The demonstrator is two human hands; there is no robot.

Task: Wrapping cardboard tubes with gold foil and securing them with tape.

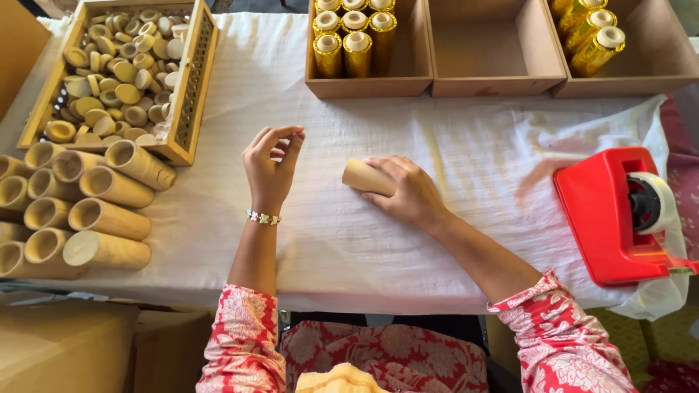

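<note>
Landmark: the white cloth (pixel 349 240) covering the table; all positions were given relative to it.

Right hand: the right hand (pixel 408 191) lay near the cloth's middle, palm down, its fingers wrapped around one end of a plain wooden tube (pixel 366 177) and pressing it against the cloth.

Wooden tube: it rested on its side on the cloth, its free end pointing toward the left hand, with nothing wrapped around it.

Left hand: the left hand (pixel 271 166) was raised just left of the tube, fingertips drawn narrowly together in a pinch; whether anything small lay between them could not be told.

Tube stack: more bare tubes (pixel 80 215) lay piled at the cloth's left edge.

Cap tray: a wooden tray (pixel 191 87) of round wooden caps sat at the cloth's far left corner.

Far boxes: cardboard boxes (pixel 495 84) stood along the far edge, two holding gold-wrapped tubes (pixel 354 44), the middle one showing none.

Tape dispenser: a red tape dispenser (pixel 608 218) sat at the cloth's right edge.

Risk: judged from the one-ended grip, the round tube could roll or pivot on the loose cloth if pressure eased; wrinkles in the cloth could also tilt it.
</note>
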